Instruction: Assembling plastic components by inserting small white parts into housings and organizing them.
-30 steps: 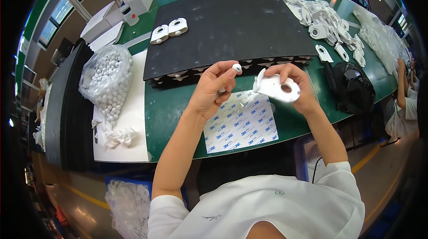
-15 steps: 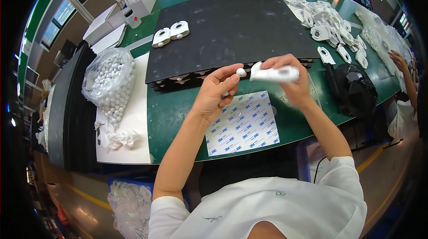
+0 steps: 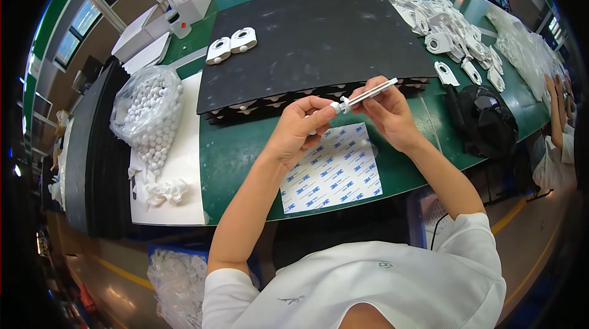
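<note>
My left hand [image 3: 300,125] pinches a small white ball [image 3: 335,107] between thumb and fingertips. Something else white shows under its curled fingers, perhaps another ball. In my right hand [image 3: 391,119] is a flat white plastic part [image 3: 374,90], turned edge-on, gripped between thumb and fingers. The forked end of this part meets the ball; whether the ball is seated in it I cannot tell. Both hands are above the table, by the front edge of a black foam sheet [image 3: 307,34]. Two finished-looking white parts with round holes [image 3: 230,45] lie on that sheet, balls at their ends.
A clear bag of white balls [image 3: 147,105] lies at left on a white board [image 3: 190,163]. Printed backing paper [image 3: 331,172] is below my hands. White parts [image 3: 451,31] are heaped at right, near a black bag [image 3: 488,123]. Another person's arms [image 3: 557,108] show far right.
My right hand has turned the white part from face-on to edge-on and brought its end against the ball. My left hand keeps its pinch on the ball.
</note>
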